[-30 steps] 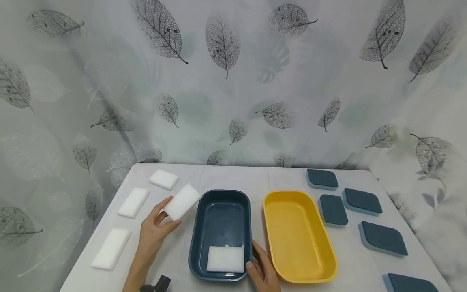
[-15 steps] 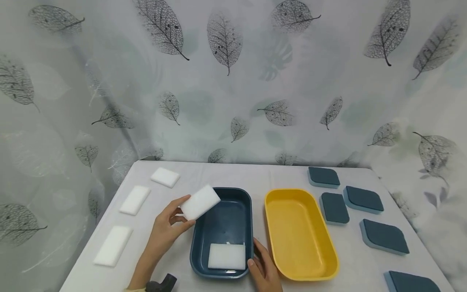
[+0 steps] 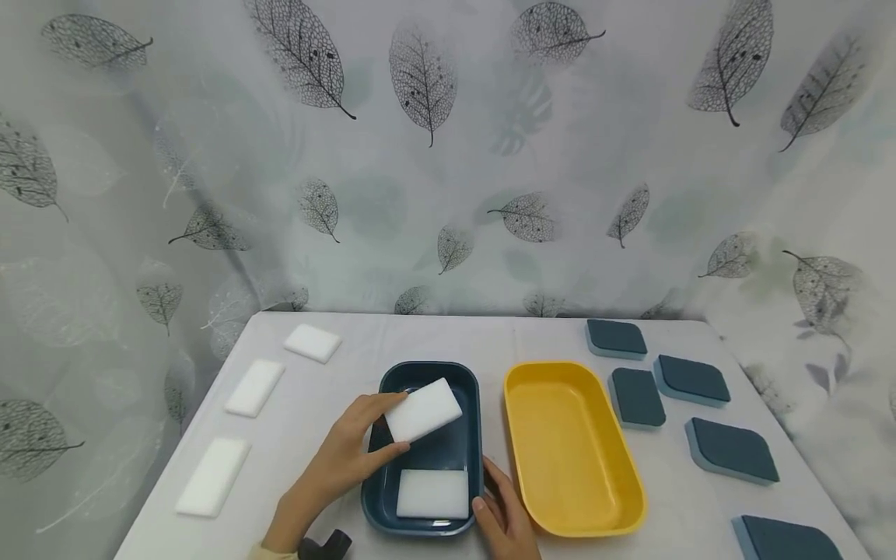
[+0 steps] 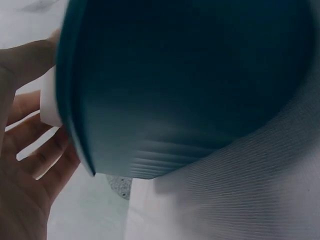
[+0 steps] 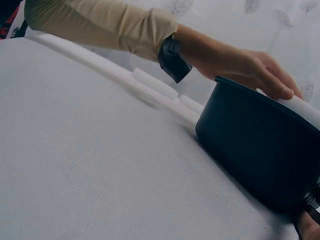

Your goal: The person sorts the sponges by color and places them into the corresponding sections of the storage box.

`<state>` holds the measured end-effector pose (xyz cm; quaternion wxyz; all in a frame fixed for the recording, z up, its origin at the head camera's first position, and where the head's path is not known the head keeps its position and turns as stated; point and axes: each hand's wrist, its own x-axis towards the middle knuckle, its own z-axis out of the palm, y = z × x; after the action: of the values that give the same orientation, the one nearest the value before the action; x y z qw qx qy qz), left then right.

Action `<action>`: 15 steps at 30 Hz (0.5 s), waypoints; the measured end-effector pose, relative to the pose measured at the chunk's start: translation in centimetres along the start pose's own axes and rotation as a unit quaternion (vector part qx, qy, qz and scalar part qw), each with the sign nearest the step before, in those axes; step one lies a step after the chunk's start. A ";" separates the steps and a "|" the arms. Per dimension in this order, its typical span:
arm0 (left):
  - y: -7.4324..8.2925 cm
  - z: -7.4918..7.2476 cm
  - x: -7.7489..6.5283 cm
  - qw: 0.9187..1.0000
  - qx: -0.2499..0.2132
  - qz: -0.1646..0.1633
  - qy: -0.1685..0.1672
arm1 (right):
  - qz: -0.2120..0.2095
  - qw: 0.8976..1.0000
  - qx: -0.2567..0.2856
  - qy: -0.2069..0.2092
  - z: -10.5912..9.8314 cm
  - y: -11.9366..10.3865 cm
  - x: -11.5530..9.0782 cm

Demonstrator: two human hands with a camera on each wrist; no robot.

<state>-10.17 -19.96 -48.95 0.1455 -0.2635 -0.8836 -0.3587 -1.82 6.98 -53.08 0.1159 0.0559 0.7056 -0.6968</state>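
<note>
My left hand (image 3: 346, 447) pinches a white sponge block (image 3: 424, 410) between thumb and fingers, tilted, over the far part of the dark blue tray (image 3: 448, 449). In the left wrist view the tray's wall (image 4: 125, 90) hides most of that block. Another white sponge (image 3: 432, 494) lies flat inside the tray at its near end. My right hand (image 3: 509, 517) holds the tray at its right side, near the front corner, with the thumb at the rim and the fingers along the outer wall. Only a bit of it shows in the right wrist view, at the lower right.
Several white sponges lie on the left, the nearest white sponge (image 3: 213, 476) being closest to me. A yellow tray (image 3: 574, 451) stands right of the blue one. Several dark blue sponges, such as the cut-corner blue sponge (image 3: 731, 449), lie farther right. A leaf-print curtain (image 3: 420, 179) hangs behind the table.
My left hand has carried the white sponge rightward, from beside the blue tray to over it. The right hand has stayed at the tray's side.
</note>
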 end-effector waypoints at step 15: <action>0.6 0.7 1.4 0.986 0.093 0.027 -0.137 | -0.002 1.000 0.002 -0.001 -0.1 0.1 -0.2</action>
<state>-11.02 -18.61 -48.51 0.0566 -0.3194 -0.9171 -0.2318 -1.65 7.09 -53.09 0.1149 0.0541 0.7040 -0.6988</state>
